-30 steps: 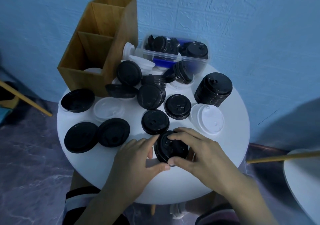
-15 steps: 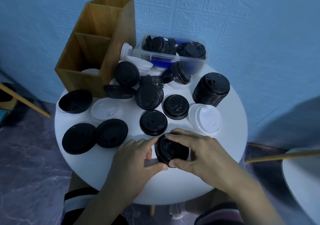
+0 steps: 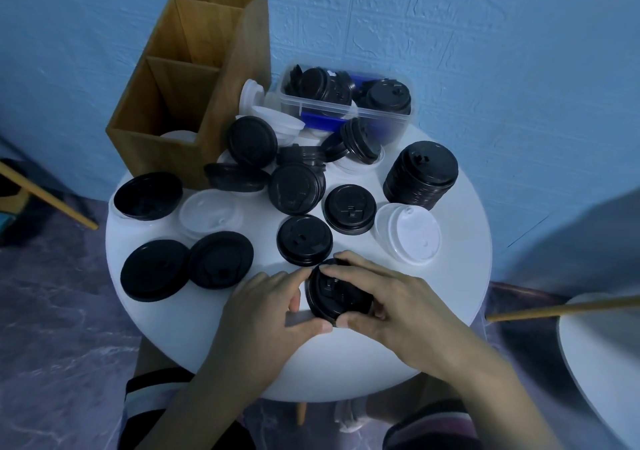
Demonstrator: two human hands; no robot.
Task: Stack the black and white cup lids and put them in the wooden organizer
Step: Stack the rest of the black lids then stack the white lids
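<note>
Compared with a second ago, I see almost no change. The left hand (image 3: 273, 314) and the right hand (image 3: 398, 307) are still both on the same black lid (image 3: 337, 293), near the front edge of the white table (image 3: 450, 276). The right hand grips it, fingers curled over the far rim and thumb on the near rim. The left hand pinches its left side between thumb and forefinger. The lid is tilted as before. I cannot tell if it is one lid or several nested.

Bare table lies in front of the hands and along the right edge.

Just behind the held lid lies a second lid (image 3: 304, 240), very near it. To the right lies a white pile (image 3: 412, 233), and behind that a tall black pile (image 3: 420, 175). Two flat lids (image 3: 154, 271) lie at the left. The wooden organizer (image 3: 239, 78) stands at the back left, with something white (image 3: 178, 135) in its nearest compartment. Loose lids crowd between it and a clear plastic box (image 3: 384, 117).
</note>
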